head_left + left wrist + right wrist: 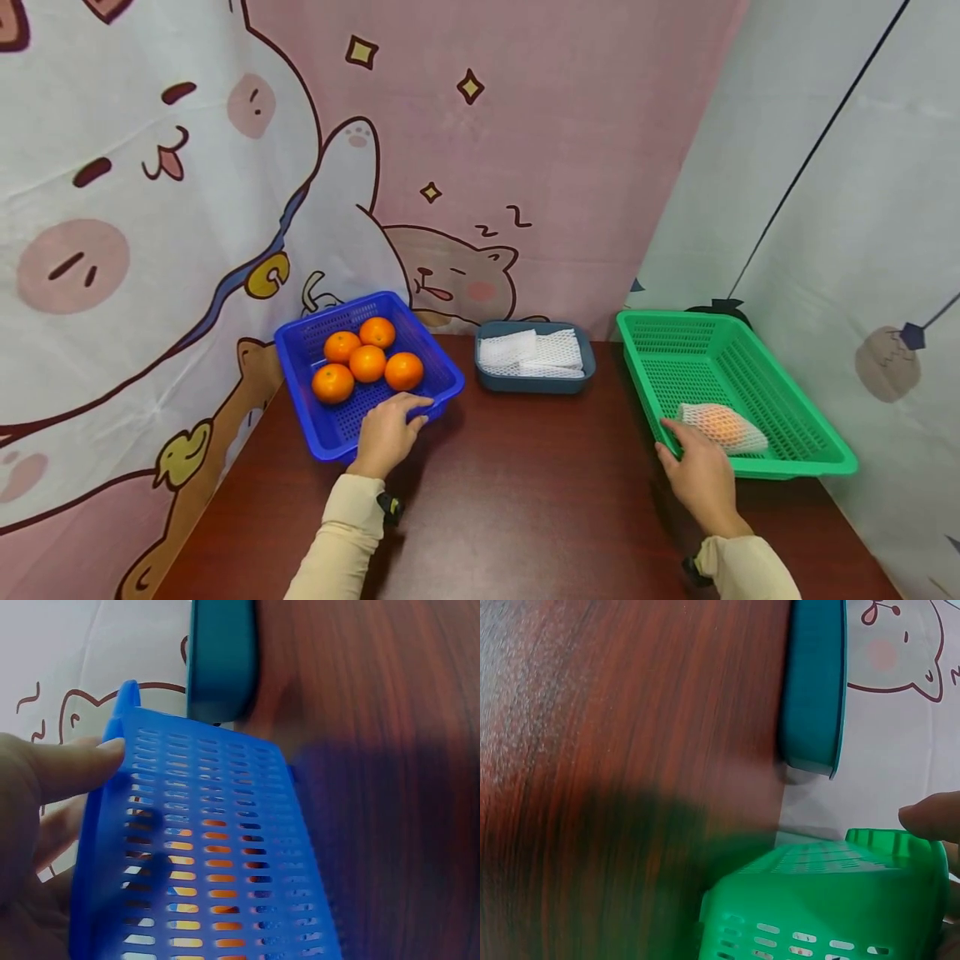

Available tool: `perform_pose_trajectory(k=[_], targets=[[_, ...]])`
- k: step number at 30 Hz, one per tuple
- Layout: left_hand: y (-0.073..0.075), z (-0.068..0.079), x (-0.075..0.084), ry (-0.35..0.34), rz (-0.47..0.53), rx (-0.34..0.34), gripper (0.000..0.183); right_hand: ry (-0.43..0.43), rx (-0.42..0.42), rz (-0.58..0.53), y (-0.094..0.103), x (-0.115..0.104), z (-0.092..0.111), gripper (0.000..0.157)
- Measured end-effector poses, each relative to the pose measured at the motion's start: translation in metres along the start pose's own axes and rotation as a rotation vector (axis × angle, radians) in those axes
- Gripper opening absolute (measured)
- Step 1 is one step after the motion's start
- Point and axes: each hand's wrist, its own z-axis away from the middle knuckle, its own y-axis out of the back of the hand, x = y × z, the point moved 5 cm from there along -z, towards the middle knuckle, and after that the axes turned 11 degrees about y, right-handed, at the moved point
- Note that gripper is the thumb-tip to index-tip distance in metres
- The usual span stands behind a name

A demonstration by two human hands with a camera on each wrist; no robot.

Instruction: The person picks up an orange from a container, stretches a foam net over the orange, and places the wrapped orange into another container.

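In the head view my left hand (pixel 387 435) grips the near right rim of a blue plastic basket (pixel 318 435), which holds several oranges (pixel 367 364). The left wrist view shows the thumb (pixel 82 769) on the outside of that rim, beside the slotted wall. At the right, my right hand (pixel 701 477) grips the near left corner of a green plastic basket (pixel 813 421). Inside it, close to this hand, lies one orange in a white foam net (pixel 723 427). The fingers curled over the green rim are partly hidden in the right wrist view.
Between the baskets, at the back of the dark wooden table (pixel 525 492), stands a blue-grey tray (pixel 534 384) with white foam nets (pixel 555 350) in it. A cartoon-printed cloth (pixel 570 167) hangs behind and along both sides.
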Motion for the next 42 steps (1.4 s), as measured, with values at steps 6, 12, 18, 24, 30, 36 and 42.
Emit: perform_pose_trajectory(k=[6,12,18,24,30,36,42], targets=[[0.004,-0.012,0.003,0.035,0.106,-0.161,0.031,0.008,0.04,0.011,0.001,0.001,0.002,0.044],[0.019,-0.035,-0.001,0.048,0.124,-0.253,0.032,0.008,0.058,0.025,0.004,0.003,0.002,0.044],[0.041,-0.064,-0.017,0.062,0.097,-0.267,0.032,0.001,0.046,0.028,0.005,0.003,0.001,0.044],[0.05,-0.09,-0.033,0.082,0.063,-0.291,0.033,0.004,0.046,0.044,0.006,0.007,0.001,0.045],[0.041,-0.106,-0.046,0.138,0.035,-0.336,0.036,0.031,0.043,0.04,0.002,0.006,0.002,0.045],[0.013,-0.116,-0.055,0.12,-0.045,-0.373,0.043,0.019,0.042,0.038,-0.002,0.005,0.004,0.044],[-0.005,-0.124,-0.056,0.105,-0.137,-0.466,0.056,0.019,0.048,0.035,-0.005,0.005,0.004,0.044]])
